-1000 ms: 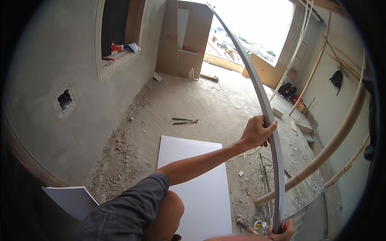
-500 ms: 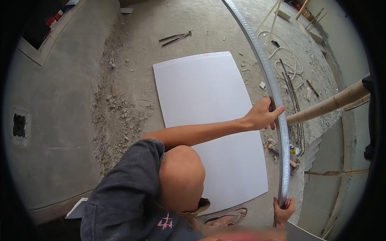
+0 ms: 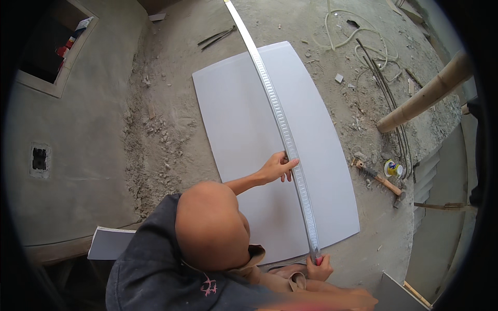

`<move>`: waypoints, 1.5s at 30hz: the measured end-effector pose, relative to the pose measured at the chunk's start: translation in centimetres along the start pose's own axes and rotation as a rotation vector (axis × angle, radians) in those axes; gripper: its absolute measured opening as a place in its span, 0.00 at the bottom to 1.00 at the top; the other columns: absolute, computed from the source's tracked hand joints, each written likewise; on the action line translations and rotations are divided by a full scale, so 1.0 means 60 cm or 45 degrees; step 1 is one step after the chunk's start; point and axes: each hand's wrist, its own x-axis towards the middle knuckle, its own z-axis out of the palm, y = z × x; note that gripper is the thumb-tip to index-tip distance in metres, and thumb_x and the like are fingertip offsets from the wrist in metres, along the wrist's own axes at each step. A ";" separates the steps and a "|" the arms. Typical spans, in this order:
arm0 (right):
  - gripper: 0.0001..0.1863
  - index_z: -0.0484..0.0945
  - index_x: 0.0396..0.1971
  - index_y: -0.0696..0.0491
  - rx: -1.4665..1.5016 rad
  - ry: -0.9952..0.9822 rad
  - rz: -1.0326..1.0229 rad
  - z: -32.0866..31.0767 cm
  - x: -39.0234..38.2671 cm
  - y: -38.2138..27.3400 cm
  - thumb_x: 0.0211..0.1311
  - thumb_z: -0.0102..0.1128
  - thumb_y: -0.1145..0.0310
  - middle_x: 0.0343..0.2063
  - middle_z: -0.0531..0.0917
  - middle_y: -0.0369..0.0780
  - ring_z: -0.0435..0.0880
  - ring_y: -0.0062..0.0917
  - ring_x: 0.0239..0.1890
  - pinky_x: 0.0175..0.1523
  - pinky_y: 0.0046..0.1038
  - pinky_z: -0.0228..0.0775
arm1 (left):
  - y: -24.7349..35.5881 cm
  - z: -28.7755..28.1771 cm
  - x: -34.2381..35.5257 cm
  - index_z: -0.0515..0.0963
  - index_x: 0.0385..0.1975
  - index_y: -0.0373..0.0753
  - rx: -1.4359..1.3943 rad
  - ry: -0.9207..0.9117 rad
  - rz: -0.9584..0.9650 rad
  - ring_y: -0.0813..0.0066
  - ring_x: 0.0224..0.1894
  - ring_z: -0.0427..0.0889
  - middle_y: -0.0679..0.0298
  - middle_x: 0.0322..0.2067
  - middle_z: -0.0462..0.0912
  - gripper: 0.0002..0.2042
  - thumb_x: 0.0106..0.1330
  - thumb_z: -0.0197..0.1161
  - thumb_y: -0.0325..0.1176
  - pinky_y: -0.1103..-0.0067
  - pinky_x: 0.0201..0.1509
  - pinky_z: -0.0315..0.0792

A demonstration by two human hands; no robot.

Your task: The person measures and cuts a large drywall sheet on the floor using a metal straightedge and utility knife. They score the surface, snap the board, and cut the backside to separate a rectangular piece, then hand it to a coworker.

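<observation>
A long silver metal channel [image 3: 275,103] with a ribbed face runs lengthwise over a large white board [image 3: 228,103] on the floor. My left hand [image 3: 279,168] grips the channel near its middle, thumb on the top face and fingers curled at its edge. At the near end, my right hand [image 3: 320,268] is closed around the channel's tip. A small red object [image 3: 318,260] shows in that hand too; its kind is not clear. Whether the channel touches the board or hangs just above it, I cannot tell. My bent knee [image 3: 212,228] covers the board's near left part.
Right of the board lie a wooden-handled hammer [image 3: 389,184], a small yellow-and-white container [image 3: 393,168], steel rods [image 3: 386,88] and a pale hose [image 3: 332,31]. A bamboo pole [image 3: 425,93] rises there, beside a drop with steps. Pincers [image 3: 218,37] lie beyond; a grey wall [image 3: 93,140] bounds the left.
Both hands have carried the metal channel leftward, from beyond the board's right edge to over the board. My grip stays closed at both places, and the view has shifted slightly.
</observation>
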 end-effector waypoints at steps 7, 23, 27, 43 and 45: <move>0.26 0.75 0.30 0.52 -0.063 0.030 -0.082 0.054 -0.025 0.023 0.48 0.86 0.53 0.22 0.81 0.46 0.82 0.50 0.26 0.32 0.50 0.72 | -0.081 -0.036 -0.008 0.78 0.51 0.29 0.194 0.087 -0.214 0.71 0.27 0.88 0.53 0.39 0.89 0.25 0.78 0.62 0.52 0.79 0.22 0.79; 0.27 0.73 0.37 0.54 0.106 -0.252 0.157 0.031 0.041 0.005 0.46 0.84 0.60 0.57 0.82 0.43 0.85 0.50 0.43 0.47 0.50 0.76 | -0.096 -0.298 -0.050 0.59 0.69 0.22 0.529 1.608 -0.699 0.41 0.73 0.56 0.35 0.69 0.59 0.51 0.58 0.81 0.51 0.45 0.73 0.62; 0.25 0.74 0.36 0.55 0.146 -0.177 0.156 0.037 0.035 0.005 0.46 0.83 0.62 0.54 0.83 0.43 0.86 0.47 0.42 0.46 0.46 0.76 | -0.104 -0.294 -0.042 0.61 0.69 0.21 0.515 1.586 -0.664 0.40 0.76 0.52 0.35 0.72 0.56 0.50 0.56 0.84 0.48 0.48 0.73 0.64; 0.19 0.76 0.33 0.51 0.078 -0.077 0.070 0.037 0.010 0.030 0.56 0.79 0.59 0.29 0.84 0.44 0.86 0.47 0.32 0.35 0.48 0.75 | -0.111 -0.306 -0.004 0.66 0.68 0.21 1.486 1.552 -0.492 0.44 0.62 0.81 0.37 0.64 0.76 0.47 0.58 0.81 0.49 0.60 0.67 0.74; 0.20 0.76 0.34 0.51 0.088 -0.048 0.037 0.030 0.007 0.041 0.56 0.80 0.58 0.29 0.83 0.44 0.86 0.46 0.31 0.34 0.47 0.75 | -0.088 -0.268 0.000 0.61 0.71 0.21 1.619 1.330 -0.063 0.45 0.59 0.82 0.37 0.63 0.77 0.50 0.61 0.79 0.53 0.59 0.66 0.75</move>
